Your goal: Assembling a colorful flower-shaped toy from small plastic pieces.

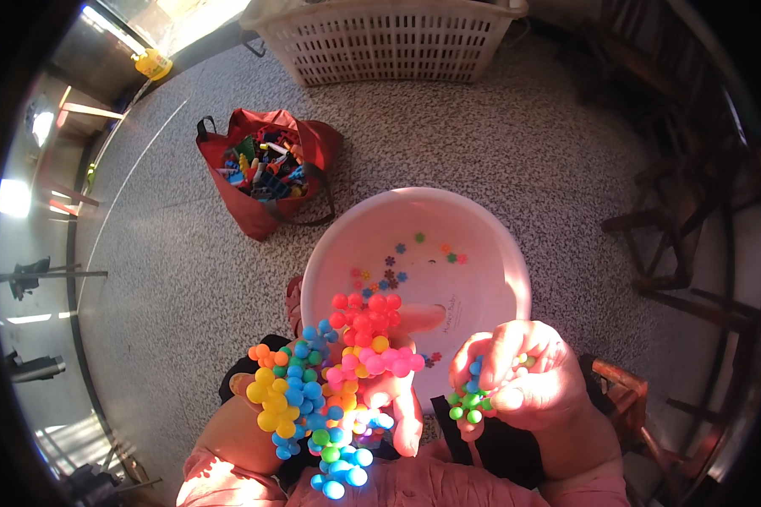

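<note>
My left hand (407,418) is wrapped round a large clump of joined knobbly plastic building pieces (313,394) in red, pink, yellow, orange, blue and green. Much of its palm is hidden behind them. To the right, my right hand (537,372) pinches a small knobbly cluster of green and blue pieces (472,400) between thumb and fingers. A gap separates this cluster from the big clump. Both hands are above the near part of a pale pink basin (482,283). Inside it lie several small flower-shaped pieces (390,275) in mixed colours.
Beyond the basin, at the left, a red cloth bag (249,217) stands full of assorted toy pieces (271,173). A white slatted crate (380,51) is at the far side. Dark wooden furniture (664,228) lines the right, and a yellow container (152,64) stands far left.
</note>
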Demonstrator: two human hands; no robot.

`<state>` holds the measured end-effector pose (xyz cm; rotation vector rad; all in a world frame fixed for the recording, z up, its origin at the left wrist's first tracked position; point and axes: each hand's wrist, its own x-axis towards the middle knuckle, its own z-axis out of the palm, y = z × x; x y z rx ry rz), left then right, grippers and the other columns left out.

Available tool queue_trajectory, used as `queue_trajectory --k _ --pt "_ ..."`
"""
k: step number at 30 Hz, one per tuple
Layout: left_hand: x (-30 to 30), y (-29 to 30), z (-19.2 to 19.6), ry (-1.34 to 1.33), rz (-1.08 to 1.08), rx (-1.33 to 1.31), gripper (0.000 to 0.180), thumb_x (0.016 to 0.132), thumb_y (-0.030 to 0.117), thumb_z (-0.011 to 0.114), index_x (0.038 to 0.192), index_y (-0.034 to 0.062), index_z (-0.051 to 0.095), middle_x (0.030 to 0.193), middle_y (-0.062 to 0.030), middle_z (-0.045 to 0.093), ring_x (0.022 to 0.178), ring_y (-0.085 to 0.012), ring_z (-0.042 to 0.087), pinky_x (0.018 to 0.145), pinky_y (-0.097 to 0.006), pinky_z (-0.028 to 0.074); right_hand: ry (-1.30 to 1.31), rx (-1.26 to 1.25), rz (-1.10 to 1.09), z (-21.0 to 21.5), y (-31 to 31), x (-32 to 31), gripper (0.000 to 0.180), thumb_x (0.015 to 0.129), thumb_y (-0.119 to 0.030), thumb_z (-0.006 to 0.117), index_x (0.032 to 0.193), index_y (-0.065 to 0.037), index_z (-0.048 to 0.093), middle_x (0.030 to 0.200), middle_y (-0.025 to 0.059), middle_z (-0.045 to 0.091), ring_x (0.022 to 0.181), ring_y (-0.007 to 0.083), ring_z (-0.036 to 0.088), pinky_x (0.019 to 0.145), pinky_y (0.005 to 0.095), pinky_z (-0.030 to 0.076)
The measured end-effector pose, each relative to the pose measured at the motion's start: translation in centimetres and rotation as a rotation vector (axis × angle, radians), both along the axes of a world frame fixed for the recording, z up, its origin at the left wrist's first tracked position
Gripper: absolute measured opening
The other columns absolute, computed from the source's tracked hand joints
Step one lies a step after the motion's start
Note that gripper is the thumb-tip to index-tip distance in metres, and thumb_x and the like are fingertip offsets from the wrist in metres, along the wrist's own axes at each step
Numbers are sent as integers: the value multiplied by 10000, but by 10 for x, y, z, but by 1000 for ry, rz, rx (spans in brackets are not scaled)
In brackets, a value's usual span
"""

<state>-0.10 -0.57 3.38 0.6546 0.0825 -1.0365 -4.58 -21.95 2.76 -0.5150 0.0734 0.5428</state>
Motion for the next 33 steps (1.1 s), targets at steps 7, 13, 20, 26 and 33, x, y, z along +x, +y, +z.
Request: queue_trajectory --k 7,13,20,26,33 --pt "-3 -11 -21 -28 182 -14 1165 504 704 625 1332 -4 213 995 -96 546 958 -229 548 793 -335 461 129 -94 -109 4 5 -3 333 701 23 601 1015 33 491 893 246 531 615 320 601 511 398 536" --pt "-2 -1 -14 51 134 -54 1069 613 600 667 1359 52 131 1140 -151 476 977 -302 534 803 -420 455 225 48 -199 4 5 -1 222 743 16 560 961 30 520 914 255 510 592 307 600 492 363 530" --pt "-4 9 7 -128 -90 -70 1160 419 207 877 1338 -17 206 1148 -178 509 1014 -243 535 867 -361 422 31 -219 -28 11 -4 1 276 736 46 580 1002 30 508 806 133 581 619 163 581 562 278 487" --pt "2 -10 39 564 7 343 150 781 95 497 813 -38 556 771 -165 582 702 -251 596 639 -335 519 -6 -130 85 7 -5 1 281 686 51 644 939 3 532 833 72 582 695 122 556 641 241 460" --pt "1 6 -12 -452 -41 71 692 638 274 717 1138 -91 408 1088 -163 512 990 -218 516 840 -313 405 -102 -398 52 13 6 -1 289 585 42 724 791 7 524 752 109 605 721 155 587 670 276 456"
